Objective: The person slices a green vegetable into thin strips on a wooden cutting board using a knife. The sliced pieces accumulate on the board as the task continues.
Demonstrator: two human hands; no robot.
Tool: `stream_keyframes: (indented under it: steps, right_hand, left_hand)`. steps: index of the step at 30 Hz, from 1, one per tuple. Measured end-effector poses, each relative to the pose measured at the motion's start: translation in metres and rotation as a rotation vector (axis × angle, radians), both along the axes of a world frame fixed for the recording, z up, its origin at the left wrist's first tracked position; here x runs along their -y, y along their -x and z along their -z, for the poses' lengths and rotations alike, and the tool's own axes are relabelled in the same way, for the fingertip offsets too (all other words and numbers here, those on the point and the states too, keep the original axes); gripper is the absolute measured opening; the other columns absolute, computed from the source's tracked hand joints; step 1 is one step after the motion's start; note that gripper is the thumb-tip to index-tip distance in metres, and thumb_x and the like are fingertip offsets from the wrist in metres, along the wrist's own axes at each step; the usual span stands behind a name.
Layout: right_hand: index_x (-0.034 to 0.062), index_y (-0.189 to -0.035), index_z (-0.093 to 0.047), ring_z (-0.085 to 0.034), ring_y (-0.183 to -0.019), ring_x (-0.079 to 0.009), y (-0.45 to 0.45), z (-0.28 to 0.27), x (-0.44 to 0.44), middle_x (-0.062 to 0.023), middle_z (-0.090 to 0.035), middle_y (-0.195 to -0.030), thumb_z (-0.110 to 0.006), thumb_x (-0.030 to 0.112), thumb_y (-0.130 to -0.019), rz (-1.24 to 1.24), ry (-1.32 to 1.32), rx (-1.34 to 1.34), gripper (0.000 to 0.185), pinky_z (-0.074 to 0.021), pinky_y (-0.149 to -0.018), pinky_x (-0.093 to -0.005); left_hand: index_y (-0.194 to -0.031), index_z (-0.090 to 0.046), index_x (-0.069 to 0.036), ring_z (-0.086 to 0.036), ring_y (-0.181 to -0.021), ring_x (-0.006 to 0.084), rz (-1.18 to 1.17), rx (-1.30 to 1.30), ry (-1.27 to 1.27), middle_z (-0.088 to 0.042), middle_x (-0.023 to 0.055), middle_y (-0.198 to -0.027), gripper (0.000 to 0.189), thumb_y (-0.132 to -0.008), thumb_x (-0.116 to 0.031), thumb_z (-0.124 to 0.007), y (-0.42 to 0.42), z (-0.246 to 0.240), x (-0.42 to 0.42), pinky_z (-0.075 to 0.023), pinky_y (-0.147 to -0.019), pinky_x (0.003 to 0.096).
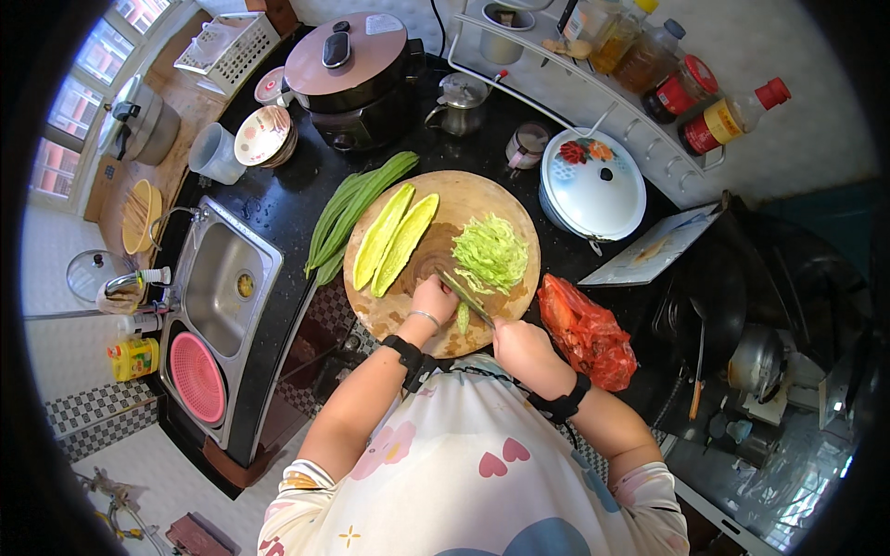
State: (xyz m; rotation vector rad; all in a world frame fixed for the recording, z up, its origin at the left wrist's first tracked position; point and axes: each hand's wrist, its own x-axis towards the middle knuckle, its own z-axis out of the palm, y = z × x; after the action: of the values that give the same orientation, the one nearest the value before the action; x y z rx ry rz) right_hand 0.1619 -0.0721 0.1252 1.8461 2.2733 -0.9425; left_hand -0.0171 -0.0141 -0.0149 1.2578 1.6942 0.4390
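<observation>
My right hand (526, 353) grips the handle of a kitchen knife (468, 297), its blade slanting across the round wooden chopping board (480, 194). Close against the blade, my left hand (432, 303) holds down a piece of pale green gourd (463, 318), mostly hidden by the fingers and blade. Beyond the knife lies a heap of thin gourd slices (492, 251). Two hollowed gourd halves, a left one (382, 235) and a right one (407, 243), rest cut side up on the board's left. Several long green ridged gourds (365, 208) lie at its left edge.
A red plastic bag (587, 333) lies right of the board. Behind stand a lidded enamel pot (593, 191), a glass jar (527, 146), a metal pot (459, 104) and an electric cooker (354, 76). Left is a steel sink (222, 278) with a pink colander (198, 375).
</observation>
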Motion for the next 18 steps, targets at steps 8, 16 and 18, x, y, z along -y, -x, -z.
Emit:
stream_keyframes:
  steps: [8,16,18]
  right_hand:
    - [-0.0018,-0.088,-0.06,-0.069,-0.071,-0.0399,0.009,0.017,-0.003,-0.0239,-0.067,-0.074,-0.048,0.005,-0.087,0.01,0.028,0.008,0.014,-0.0551,-0.062,-0.0477]
    - [-0.0007,-0.089,-0.06,-0.068,-0.068,-0.0385,-0.001,0.007,0.002,-0.0219,-0.067,-0.072,-0.047,0.007,-0.09,0.026,0.001,-0.002,0.015,-0.0545,-0.061,-0.0483]
    - [-0.0012,-0.089,-0.06,-0.069,-0.068,-0.0383,-0.002,-0.003,0.007,-0.0216,-0.067,-0.072,-0.048,0.007,-0.089,-0.002,0.031,0.01,0.015,-0.055,-0.061,-0.0476]
  left_hand:
    - [-0.077,-0.057,-0.001,-0.063,-0.077,0.0427,0.076,-0.086,-0.123,-0.065,0.0226,-0.076,0.023,-0.079,-0.021,-0.067,-0.003,-0.006,0.0,-0.0516,-0.072,0.0452]
    - [-0.078,-0.061,0.002,-0.064,-0.067,0.0404,0.138,-0.077,-0.058,-0.065,0.0215,-0.072,0.021,-0.077,-0.018,-0.067,0.003,-0.016,0.001,-0.052,-0.064,0.0417]
    - [-0.076,-0.061,0.001,-0.064,-0.07,0.0409,0.149,-0.096,-0.057,-0.065,0.0217,-0.073,0.022,-0.076,-0.02,-0.068,0.002,-0.013,0.001,-0.052,-0.067,0.0427]
